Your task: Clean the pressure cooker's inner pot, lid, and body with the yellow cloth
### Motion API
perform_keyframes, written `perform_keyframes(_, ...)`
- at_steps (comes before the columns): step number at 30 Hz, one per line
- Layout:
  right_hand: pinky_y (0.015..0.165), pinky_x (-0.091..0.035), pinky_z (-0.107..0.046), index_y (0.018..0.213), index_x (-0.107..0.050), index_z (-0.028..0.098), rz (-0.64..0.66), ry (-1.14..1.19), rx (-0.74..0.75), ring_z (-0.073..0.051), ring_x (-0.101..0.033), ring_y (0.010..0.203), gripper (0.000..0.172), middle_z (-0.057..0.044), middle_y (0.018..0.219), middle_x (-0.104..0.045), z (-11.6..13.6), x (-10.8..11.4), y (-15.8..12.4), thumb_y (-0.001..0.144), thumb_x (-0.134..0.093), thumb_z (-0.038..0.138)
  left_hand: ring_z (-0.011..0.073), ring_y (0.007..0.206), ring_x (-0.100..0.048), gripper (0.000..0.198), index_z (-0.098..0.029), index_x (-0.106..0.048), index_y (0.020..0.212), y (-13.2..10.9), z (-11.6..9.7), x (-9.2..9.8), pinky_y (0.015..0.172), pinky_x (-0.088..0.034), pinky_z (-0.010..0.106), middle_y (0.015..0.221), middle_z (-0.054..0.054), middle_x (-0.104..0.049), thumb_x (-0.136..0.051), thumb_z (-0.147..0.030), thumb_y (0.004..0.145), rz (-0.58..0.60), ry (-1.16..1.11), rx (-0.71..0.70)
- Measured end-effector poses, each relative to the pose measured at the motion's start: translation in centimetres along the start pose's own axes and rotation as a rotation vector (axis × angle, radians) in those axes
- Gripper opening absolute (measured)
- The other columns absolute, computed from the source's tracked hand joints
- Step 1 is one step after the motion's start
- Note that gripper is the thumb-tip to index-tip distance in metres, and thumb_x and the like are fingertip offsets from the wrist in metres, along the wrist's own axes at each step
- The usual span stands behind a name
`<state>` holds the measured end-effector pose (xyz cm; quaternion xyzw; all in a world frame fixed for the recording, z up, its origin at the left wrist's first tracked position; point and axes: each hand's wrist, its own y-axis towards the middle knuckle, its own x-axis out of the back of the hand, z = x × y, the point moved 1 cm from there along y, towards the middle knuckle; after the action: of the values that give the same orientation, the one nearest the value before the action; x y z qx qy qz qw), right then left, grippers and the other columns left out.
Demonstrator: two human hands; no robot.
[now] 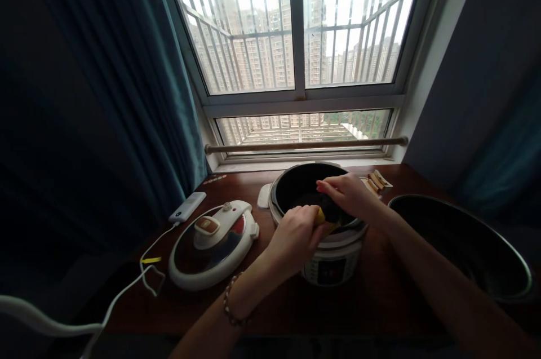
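In the head view, an electric pressure cooker stands lidless on the table, and its dark inner pot shows from above. Over the near rim my left hand is closed around a small yellow thing, mostly hidden by the fingers, whose kind I cannot tell. My right hand hangs over the right side of the pot with its fingers closed. A spot of red shows at its fingertips, and what it holds, if anything, is unclear. The pot's inside is too dark to make out.
The cooker's round lid lies at the left on the wooden table. Behind it is a white power bank with a cable. A large dark basin sits right, near small brown items. A window rises behind.
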<state>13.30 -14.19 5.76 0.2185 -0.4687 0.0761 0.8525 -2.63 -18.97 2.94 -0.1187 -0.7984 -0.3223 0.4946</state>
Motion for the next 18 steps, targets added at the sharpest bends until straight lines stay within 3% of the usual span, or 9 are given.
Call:
perform_keyframes(3, 0.051, -0.031, -0.023, 0.060, -0.058, 0.013, 0.437, 0.128, -0.025, -0.011, -0.044, 0.052, 0.067, -0.004, 0.057, -0.053, 1.9, -1.7, 1.4, 0.085, -0.021, 0.063, 0.0183, 0.084, -0.058, 0.013, -0.018, -0.053, 0.092, -1.2, 0.7, -0.3, 0.072, -0.047, 0.029, 0.095, 0.007, -0.059, -0.046, -0.028, 0.086, -0.208, -0.090, 0.086)
perform_keyframes(5, 0.048, -0.031, -0.023, 0.058, -0.056, 0.013, 0.616, 0.087, -0.050, -0.011, -0.042, 0.050, 0.070, -0.004, 0.056, -0.051, 2.8, -2.5, 1.4, 0.083, -0.020, 0.068, 0.0174, 0.089, -0.058, 0.013, -0.018, -0.054, 0.089, -2.5, 1.1, -0.3, 0.077, -0.048, 0.030, 0.100, 0.007, -0.059, -0.042, -0.023, 0.088, -0.370, -0.116, 0.138)
perform_keyframes(7, 0.047, -0.030, -0.023, 0.058, -0.056, 0.013, 0.673, 0.002, -0.020, -0.011, -0.042, 0.049, 0.067, -0.004, 0.055, -0.050, 3.2, -2.7, 1.1, 0.083, -0.025, 0.067, 0.0178, 0.099, -0.056, 0.015, -0.017, -0.054, 0.093, -3.9, 1.2, -0.5, 0.085, -0.047, 0.033, 0.107, 0.008, -0.058, -0.039, -0.020, 0.088, -0.497, -0.102, 0.134)
perform_keyframes(9, 0.047, -0.030, -0.023, 0.059, -0.057, 0.013, 0.709, -0.068, 0.028, -0.010, -0.042, 0.049, 0.061, -0.003, 0.055, -0.051, 2.9, -2.2, 0.9, 0.084, -0.030, 0.061, 0.0196, 0.113, -0.049, 0.021, -0.016, -0.051, 0.106, -4.9, 1.1, -1.3, 0.094, -0.043, 0.036, 0.118, 0.011, -0.054, -0.040, -0.018, 0.088, -0.531, -0.066, 0.079)
perform_keyframes(11, 0.047, -0.031, -0.022, 0.059, -0.058, 0.012, 0.787, -0.101, 0.022, -0.010, -0.042, 0.048, 0.055, -0.002, 0.055, -0.051, 1.8, -1.6, 1.1, 0.086, -0.035, 0.053, 0.0213, 0.124, -0.041, 0.030, -0.014, -0.045, 0.118, -5.2, 0.9, -2.5, 0.099, -0.039, 0.040, 0.128, 0.012, -0.049, -0.041, -0.019, 0.088, -0.465, -0.013, 0.010)
perform_keyframes(14, 0.047, -0.032, -0.021, 0.054, -0.059, 0.011, 0.909, -0.124, -0.103, -0.008, -0.041, 0.046, 0.045, 0.001, 0.050, -0.049, -0.7, -0.9, 2.0, 0.084, -0.045, 0.042, 0.0241, 0.129, -0.034, 0.038, -0.013, -0.041, 0.125, -4.8, 0.8, -4.4, 0.103, -0.034, 0.045, 0.131, 0.013, -0.048, -0.042, -0.022, 0.088, -0.353, 0.080, -0.061)
perform_keyframes(16, 0.047, -0.033, -0.020, 0.049, -0.059, 0.012, 0.891, -0.150, -0.174, -0.008, -0.042, 0.044, 0.037, 0.003, 0.044, -0.048, -2.6, -0.7, 2.7, 0.076, -0.057, 0.036, 0.0258, 0.127, -0.036, 0.036, -0.013, -0.044, 0.122, -4.5, 0.9, -5.4, 0.104, -0.033, 0.047, 0.125, 0.013, -0.053, -0.043, -0.025, 0.088, -0.359, 0.120, -0.074)
perform_keyframes(18, 0.046, -0.034, -0.021, 0.044, -0.058, 0.013, 0.789, -0.171, -0.192, -0.008, -0.042, 0.041, 0.027, 0.005, 0.039, -0.046, -4.4, -1.0, 3.3, 0.062, -0.071, 0.029, 0.0266, 0.124, -0.040, 0.034, -0.012, -0.047, 0.116, -4.3, 1.1, -6.0, 0.103, -0.033, 0.047, 0.118, 0.013, -0.057, -0.044, -0.028, 0.087, -0.398, 0.130, -0.070)
